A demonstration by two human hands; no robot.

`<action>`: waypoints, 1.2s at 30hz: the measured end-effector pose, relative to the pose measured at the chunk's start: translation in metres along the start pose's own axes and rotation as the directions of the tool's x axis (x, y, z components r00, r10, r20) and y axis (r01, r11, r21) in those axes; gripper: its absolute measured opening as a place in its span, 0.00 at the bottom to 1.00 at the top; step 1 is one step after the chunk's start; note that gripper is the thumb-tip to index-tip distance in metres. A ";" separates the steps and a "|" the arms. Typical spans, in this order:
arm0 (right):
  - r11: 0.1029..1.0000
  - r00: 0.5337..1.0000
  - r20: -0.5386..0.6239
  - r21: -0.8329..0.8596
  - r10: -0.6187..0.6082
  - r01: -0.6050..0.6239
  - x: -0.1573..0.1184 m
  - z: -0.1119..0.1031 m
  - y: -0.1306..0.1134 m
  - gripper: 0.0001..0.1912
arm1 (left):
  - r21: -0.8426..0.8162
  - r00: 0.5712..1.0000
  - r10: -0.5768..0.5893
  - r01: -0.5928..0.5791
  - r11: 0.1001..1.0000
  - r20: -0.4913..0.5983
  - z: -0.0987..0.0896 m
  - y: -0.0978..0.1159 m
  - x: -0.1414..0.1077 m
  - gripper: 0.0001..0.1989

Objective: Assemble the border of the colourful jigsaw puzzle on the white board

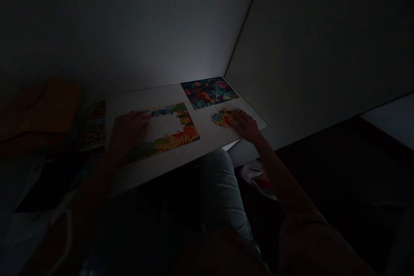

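On a white tabletop lies a jigsaw puzzle [186, 135] with its colourful border joined around a bare white middle. My left hand [132, 126] is over the puzzle's left side, dark and smeared, so its fingers cannot be made out clearly. To the right, my right hand [246, 125] rests on a pile of loose puzzle pieces [223, 117], fingers stretched out over them. It covers the pile's right part. Behind the pile, a dark blue picture sheet [208, 92] with colourful sea-like shapes lies flat.
The white table [155, 171] meets a wall [155, 30] at the back and a panel [310, 60] at the right. An orange item [42, 112] is at the left. A plastic bag [255, 177] sits below, beside my leg [223, 185]. The room is dim.
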State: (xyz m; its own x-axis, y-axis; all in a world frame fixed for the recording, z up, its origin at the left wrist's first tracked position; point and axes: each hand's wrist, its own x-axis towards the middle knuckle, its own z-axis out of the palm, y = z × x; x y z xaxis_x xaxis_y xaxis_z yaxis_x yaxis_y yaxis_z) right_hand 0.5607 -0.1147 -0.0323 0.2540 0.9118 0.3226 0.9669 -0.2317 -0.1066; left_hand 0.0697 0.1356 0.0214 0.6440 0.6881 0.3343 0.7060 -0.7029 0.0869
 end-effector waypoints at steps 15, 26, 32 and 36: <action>0.988 0.996 -0.030 0.131 0.086 -0.082 -0.017 -0.001 0.030 0.33 | -0.208 0.932 0.318 -0.280 0.937 0.177 0.062 0.288 0.048 0.34; 0.983 0.998 -0.040 0.179 0.045 -0.037 -0.063 -0.021 0.041 0.28 | -0.182 0.898 0.414 -0.387 0.904 0.149 0.041 0.262 0.006 0.36; 0.984 0.989 -0.045 0.117 0.142 -0.136 -0.061 -0.036 0.031 0.27 | -0.100 0.942 0.284 -0.270 0.958 0.180 0.037 0.267 -0.010 0.38; 0.974 0.974 -0.021 0.011 0.225 -0.225 -0.062 -0.040 0.024 0.28 | -0.077 0.971 0.175 -0.164 0.983 0.164 0.033 0.268 -0.020 0.37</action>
State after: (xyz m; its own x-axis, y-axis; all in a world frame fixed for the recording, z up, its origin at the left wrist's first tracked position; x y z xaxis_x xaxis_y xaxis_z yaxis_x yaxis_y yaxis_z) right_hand 0.5689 -0.1909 -0.0169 0.4657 0.8289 0.3098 0.8846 -0.4271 -0.1871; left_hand 0.2557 -0.0611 0.0065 0.7969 0.5748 0.1857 0.5660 -0.8179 0.1031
